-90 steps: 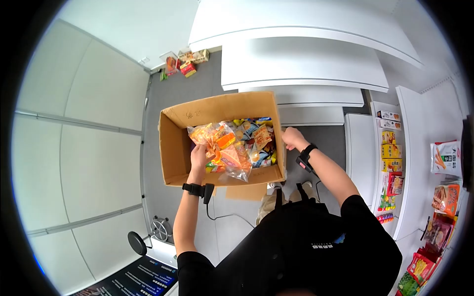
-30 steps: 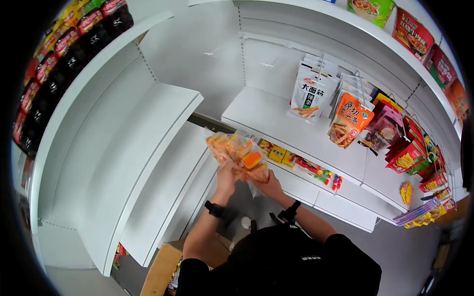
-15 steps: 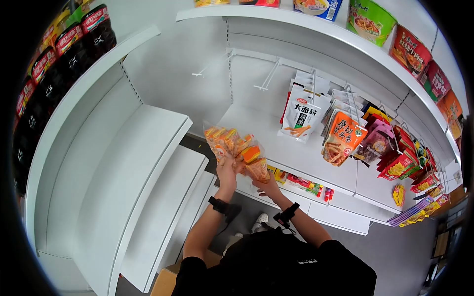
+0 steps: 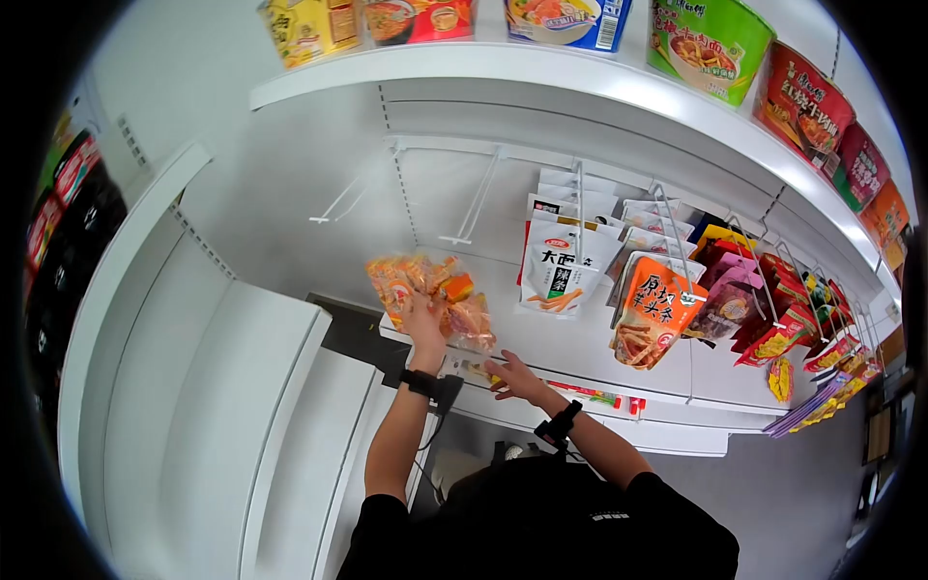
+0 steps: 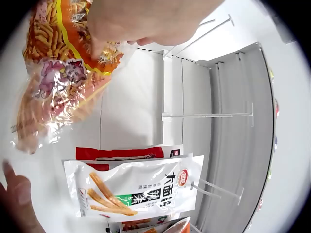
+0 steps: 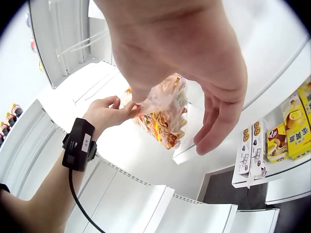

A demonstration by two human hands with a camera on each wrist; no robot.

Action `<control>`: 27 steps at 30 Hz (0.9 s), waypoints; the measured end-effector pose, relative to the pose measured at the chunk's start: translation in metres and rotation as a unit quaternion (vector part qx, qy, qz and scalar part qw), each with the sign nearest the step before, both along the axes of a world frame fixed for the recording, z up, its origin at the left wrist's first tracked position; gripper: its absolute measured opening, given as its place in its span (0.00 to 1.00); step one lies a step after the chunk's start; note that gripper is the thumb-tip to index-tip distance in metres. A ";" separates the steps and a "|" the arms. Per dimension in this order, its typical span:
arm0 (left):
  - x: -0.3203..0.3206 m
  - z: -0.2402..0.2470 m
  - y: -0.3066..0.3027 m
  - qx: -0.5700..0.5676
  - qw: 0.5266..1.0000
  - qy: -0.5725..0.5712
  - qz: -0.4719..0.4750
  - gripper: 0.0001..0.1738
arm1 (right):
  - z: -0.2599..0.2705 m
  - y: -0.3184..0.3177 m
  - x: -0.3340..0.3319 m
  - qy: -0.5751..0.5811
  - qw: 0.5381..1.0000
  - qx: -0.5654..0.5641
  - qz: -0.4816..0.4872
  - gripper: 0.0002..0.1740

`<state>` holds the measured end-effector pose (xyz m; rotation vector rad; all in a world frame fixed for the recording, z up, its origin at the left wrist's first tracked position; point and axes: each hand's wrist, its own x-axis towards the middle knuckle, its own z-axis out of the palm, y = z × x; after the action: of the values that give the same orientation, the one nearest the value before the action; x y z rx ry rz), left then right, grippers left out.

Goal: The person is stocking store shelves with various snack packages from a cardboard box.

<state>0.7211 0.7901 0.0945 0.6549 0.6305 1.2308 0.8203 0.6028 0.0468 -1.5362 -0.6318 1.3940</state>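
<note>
A clear plastic bundle of orange snack packets [image 4: 467, 314], with stick-shaped pieces showing through, is over the left end of the white shelf. My left hand [image 4: 423, 324] grips it from above; in the right wrist view the left fingers [image 6: 127, 112] pinch its clear plastic. My right hand [image 4: 522, 379] is apart from the bundle, lower and to the right near the shelf's front edge, fingers loosely spread and holding nothing. White snack pouches [image 5: 138, 189] hang from a hook just right of the bundle.
Bare hooks [image 4: 469, 198] jut out at the back left. Orange pouches [image 4: 655, 311] and other packets hang farther right. Instant noodle tubs [image 4: 710, 48] stand on the shelf above. Yellow boxes [image 6: 296, 124] sit on a lower shelf. Tiered white shelves [image 4: 261, 387] rise at left.
From the floor box, the snack bundle has come up to the shelf in both hands. The right hand has let go, and the left has carried the bundle forward and left over the shelf.
</note>
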 end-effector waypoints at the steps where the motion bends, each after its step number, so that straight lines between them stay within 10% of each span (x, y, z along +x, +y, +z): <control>1: 0.008 0.000 0.008 0.004 1.000 0.001 0.002 0.10 | -0.005 0.004 0.006 0.011 1.000 0.002 0.001 0.53; 14: 0.138 -0.023 0.094 0.118 0.992 -0.021 -0.030 0.10 | -0.005 0.040 0.040 0.012 0.996 -0.035 -0.080 0.45; 22: 0.154 -0.112 0.121 0.350 0.887 0.297 -0.045 0.15 | -0.016 0.069 0.053 0.018 0.994 -0.027 -0.107 0.44; 27: 0.124 -0.105 0.134 0.181 0.931 0.274 -0.161 0.17 | -0.026 0.077 0.045 0.045 0.991 -0.045 -0.119 0.37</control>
<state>0.8450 0.9245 -0.0109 1.3862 0.7212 0.8541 0.8656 0.6801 0.0212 -1.5530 -0.3228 1.3160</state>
